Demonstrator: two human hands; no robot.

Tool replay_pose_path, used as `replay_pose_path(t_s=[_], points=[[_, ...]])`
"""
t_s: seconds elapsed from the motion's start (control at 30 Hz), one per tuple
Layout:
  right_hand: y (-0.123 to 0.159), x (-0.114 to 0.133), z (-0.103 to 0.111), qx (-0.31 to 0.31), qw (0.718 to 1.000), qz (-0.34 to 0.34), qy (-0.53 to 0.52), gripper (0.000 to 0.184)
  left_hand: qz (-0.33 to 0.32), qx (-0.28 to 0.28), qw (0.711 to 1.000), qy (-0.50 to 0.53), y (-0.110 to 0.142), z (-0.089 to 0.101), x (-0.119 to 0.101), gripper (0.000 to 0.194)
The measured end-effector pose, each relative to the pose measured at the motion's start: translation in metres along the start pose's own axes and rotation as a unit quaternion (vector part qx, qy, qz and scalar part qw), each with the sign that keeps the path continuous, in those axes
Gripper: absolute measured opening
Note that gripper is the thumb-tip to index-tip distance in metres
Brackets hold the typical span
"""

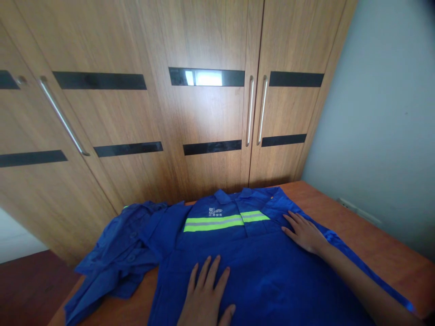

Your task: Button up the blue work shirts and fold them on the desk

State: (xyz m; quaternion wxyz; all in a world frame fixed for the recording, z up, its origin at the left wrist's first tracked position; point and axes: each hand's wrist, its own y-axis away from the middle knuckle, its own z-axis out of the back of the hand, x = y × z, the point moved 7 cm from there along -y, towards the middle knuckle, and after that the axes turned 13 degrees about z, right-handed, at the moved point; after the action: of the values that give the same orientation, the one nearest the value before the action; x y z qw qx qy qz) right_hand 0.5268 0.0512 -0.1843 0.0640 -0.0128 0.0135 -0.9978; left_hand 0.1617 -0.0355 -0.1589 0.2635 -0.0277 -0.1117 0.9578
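Far left: crumpled blue garment (125,249) on the worktop (367,244), touching the near-side sleeve (165,231) of the blue jacket (261,267), which lies spread front-up across the middle. Wardrobe (210,113) closes off the far side. Left hand (204,292) palm-down on the jacket, fingers spread, gripping nothing. Right hand (304,232) flat right of the reflective stripe (210,224), fingers extended, gripping nothing. Collar (222,196) points to the wardrobe; long axis runs wardrobe-to-person
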Motion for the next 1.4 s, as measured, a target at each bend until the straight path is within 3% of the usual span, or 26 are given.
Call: replay_pose_path(t_s=[0.13,0.23,0.33,0.47,0.53,0.63,0.73,0.9,1.0,1.17,1.4], points=[[-0.009,0.008,0.019,0.034,0.998,-0.057,0.022,0.063,0.013,0.061,0.995,0.081,-0.007,0.007,-0.004,0.071],[-0.020,0.035,0.032,0.003,0.998,-0.057,0.039,0.055,0.058,0.076,0.981,0.167,-0.020,0.026,0.015,0.050],[-0.031,0.072,0.031,-0.047,0.998,-0.026,0.018,0.054,0.156,0.005,0.967,0.203,-0.041,0.060,0.068,0.038],[-0.038,0.105,0.014,-0.083,0.996,-0.002,-0.028,0.054,0.287,-0.116,0.945,0.107,-0.064,0.104,0.155,0.046],[-0.039,0.108,0.007,-0.089,0.995,0.002,-0.037,0.053,0.349,-0.102,0.930,0.047,-0.072,0.108,0.191,0.055],[-0.038,0.104,0.001,-0.085,0.995,0.011,-0.046,0.055,0.407,-0.034,0.909,0.084,-0.083,0.093,0.224,0.062],[-0.035,0.094,0.001,-0.087,0.995,0.016,-0.048,0.055,0.415,0.008,0.893,0.174,-0.098,0.072,0.232,0.056],[-0.030,0.078,0.003,-0.088,0.995,0.003,-0.045,0.054,0.409,0.006,0.870,0.277,-0.121,0.055,0.225,0.054],[-0.026,0.071,0.003,-0.086,0.995,0.007,-0.042,0.054,0.408,0.023,0.842,0.352,-0.128,0.048,0.219,0.057],[-0.022,0.064,0.004,-0.086,0.995,0.010,-0.044,0.055,0.405,0.073,0.781,0.469,-0.128,0.039,0.213,0.037],[-0.022,0.062,0.004,-0.087,0.995,0.006,-0.049,0.055,0.476,-0.024,0.741,0.474,-0.098,0.041,0.241,0.045]])
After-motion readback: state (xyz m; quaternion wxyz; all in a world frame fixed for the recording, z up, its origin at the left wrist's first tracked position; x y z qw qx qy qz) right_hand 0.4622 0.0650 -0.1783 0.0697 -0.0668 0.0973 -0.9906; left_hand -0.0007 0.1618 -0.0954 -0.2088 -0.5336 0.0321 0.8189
